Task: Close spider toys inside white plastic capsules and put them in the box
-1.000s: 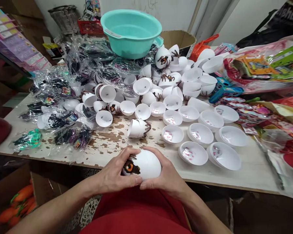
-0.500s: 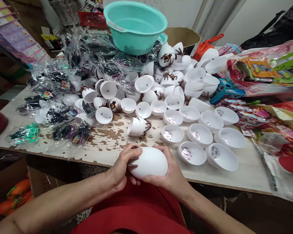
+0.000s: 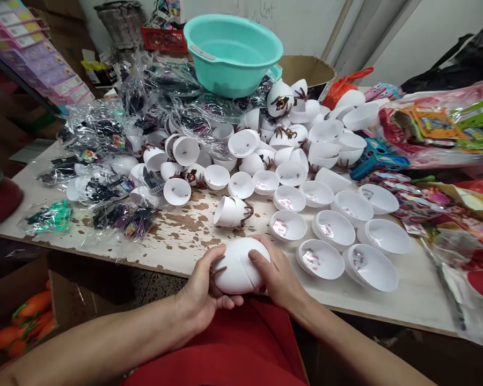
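Observation:
A large white plastic egg (image 3: 237, 268) is held between both hands at the table's front edge, just above my lap. Thin brown legs like a spider's stick out on its left side. My left hand (image 3: 207, 284) wraps that side, thumb on top and fingers beneath. On the right, my right hand (image 3: 271, 268) closes round the egg with its thumb pressed on the upper surface. A seam line runs across the shell near the right thumb. Just beyond the egg, stacked white half shells (image 3: 229, 210) with brown legs lie on their side.
Rows of white half shells (image 3: 321, 259) holding small pink-and-white packets stand at right. Behind them are piled shells, bagged dark toys (image 3: 108, 185) and a turquoise basin (image 3: 233, 59). Colourful packages (image 3: 438, 118) crowd the right side. A carton with orange items (image 3: 28, 316) stands lower left.
The egg has turned in my hands, and its seam now slants. My right thumb has moved from the egg's lower side to its top. The whole view has shifted slightly.

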Demonstrator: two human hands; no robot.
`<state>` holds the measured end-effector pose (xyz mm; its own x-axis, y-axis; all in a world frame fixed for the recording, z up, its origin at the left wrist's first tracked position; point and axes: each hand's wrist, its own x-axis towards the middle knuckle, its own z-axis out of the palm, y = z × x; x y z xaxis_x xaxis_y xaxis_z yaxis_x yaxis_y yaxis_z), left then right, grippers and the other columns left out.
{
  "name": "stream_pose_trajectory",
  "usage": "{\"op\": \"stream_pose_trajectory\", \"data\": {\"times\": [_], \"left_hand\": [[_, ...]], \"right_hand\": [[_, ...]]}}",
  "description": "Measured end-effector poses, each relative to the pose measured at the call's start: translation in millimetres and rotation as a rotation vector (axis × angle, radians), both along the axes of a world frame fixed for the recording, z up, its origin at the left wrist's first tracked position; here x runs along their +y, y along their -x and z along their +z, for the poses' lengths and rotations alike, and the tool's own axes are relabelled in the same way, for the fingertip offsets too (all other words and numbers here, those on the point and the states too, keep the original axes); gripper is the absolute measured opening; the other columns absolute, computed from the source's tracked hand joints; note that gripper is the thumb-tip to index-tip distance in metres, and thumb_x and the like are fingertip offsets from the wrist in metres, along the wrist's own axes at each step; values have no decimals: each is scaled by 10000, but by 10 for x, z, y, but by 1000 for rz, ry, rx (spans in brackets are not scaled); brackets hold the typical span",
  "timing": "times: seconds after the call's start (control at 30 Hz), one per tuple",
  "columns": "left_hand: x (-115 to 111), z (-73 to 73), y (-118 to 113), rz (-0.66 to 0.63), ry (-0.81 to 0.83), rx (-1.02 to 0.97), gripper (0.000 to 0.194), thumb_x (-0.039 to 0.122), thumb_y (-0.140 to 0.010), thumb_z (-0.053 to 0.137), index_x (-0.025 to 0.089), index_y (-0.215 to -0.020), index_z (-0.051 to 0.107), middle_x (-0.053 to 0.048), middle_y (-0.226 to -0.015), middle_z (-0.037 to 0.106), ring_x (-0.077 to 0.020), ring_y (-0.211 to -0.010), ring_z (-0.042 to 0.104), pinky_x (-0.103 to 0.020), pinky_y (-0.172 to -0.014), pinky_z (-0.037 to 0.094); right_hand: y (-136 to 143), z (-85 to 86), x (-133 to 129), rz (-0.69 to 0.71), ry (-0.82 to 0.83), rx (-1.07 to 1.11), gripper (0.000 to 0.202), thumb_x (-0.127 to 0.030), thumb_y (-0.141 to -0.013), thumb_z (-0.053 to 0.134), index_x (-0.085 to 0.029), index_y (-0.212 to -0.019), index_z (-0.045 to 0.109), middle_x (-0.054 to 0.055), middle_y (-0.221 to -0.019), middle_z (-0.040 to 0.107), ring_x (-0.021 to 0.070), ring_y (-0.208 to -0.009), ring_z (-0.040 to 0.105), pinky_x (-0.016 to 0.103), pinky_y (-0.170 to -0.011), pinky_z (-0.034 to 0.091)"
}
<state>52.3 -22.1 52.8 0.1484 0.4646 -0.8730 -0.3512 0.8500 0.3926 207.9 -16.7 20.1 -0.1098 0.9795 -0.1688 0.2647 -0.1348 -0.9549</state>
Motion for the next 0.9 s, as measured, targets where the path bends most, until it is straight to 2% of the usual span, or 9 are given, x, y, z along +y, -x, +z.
{"op": "stream_pose_trajectory", "data": {"times": [0.17,0.37,0.47,0.57,0.67,0.7,0.77,0.83,0.9], "left_hand": [[-30,157,-55,194,-88,20,412,481,-846,541,180,-1123,590,-56,-740,675,-158,-407,591,-222,-334,447],[-4,228,-107,124,-287,20,356,448,-801,599,212,-1064,561,-17,-781,642,-163,-432,600,-230,-310,435],[-43,288,-192,203,-356,-5,367,474,-773,611,213,-1022,547,-3,-791,626,-141,-444,586,-217,-320,425],[-26,288,-219,228,-375,-9,405,518,-771,594,207,-1021,527,0,-788,612,-115,-420,538,-226,-337,428],[93,193,-55,-4,-511,63,416,511,-795,570,239,-1104,509,-18,-909,615,-129,-492,558,-234,-355,430],[138,145,40,-129,-653,133,421,486,-787,597,248,-1125,520,-29,-967,611,-151,-587,603,-249,-417,480],[198,30,249,-382,-1063,332,452,412,-739,688,249,-1142,565,-70,-1104,592,-231,-882,650,-330,-673,576],[195,-102,421,-608,-1469,504,464,364,-682,779,256,-1105,620,-109,-1246,548,-310,-1147,572,-429,-945,515],[135,-225,505,-734,-1665,577,499,468,-625,837,278,-1044,644,-122,-1328,504,-355,-1248,501,-488,-1046,434]], "right_hand": [[102,95,24,-179,-181,37,496,-620,-928,408,-197,-1055,636,63,-984,689,258,-900,617,353,-788,473],[164,93,-41,-321,-224,133,516,-616,-925,404,-192,-1133,612,76,-1017,671,271,-896,624,383,-798,501],[199,140,-48,-404,-267,187,517,-567,-960,317,-186,-1169,596,102,-1075,650,279,-932,630,384,-769,510],[199,155,-30,-409,-304,199,492,-543,-971,315,-191,-1139,614,99,-1100,644,275,-982,617,368,-782,501],[113,125,-31,-317,-230,217,521,-620,-931,402,-212,-1210,567,75,-1129,640,269,-1005,604,354,-811,500],[67,123,-36,-251,-173,221,563,-652,-906,441,-217,-1252,537,74,-1158,633,273,-1026,598,357,-834,499],[-30,147,-50,-88,-44,241,674,-709,-831,539,-213,-1286,509,80,-1195,621,289,-1062,587,371,-883,492],[-104,195,-72,35,77,301,758,-744,-738,637,-199,-1253,528,89,-1178,626,302,-1043,594,380,-871,503],[-130,227,-112,58,150,366,821,-730,-631,748,-200,-1220,534,88,-1113,644,299,-960,624,373,-787,538]]}}
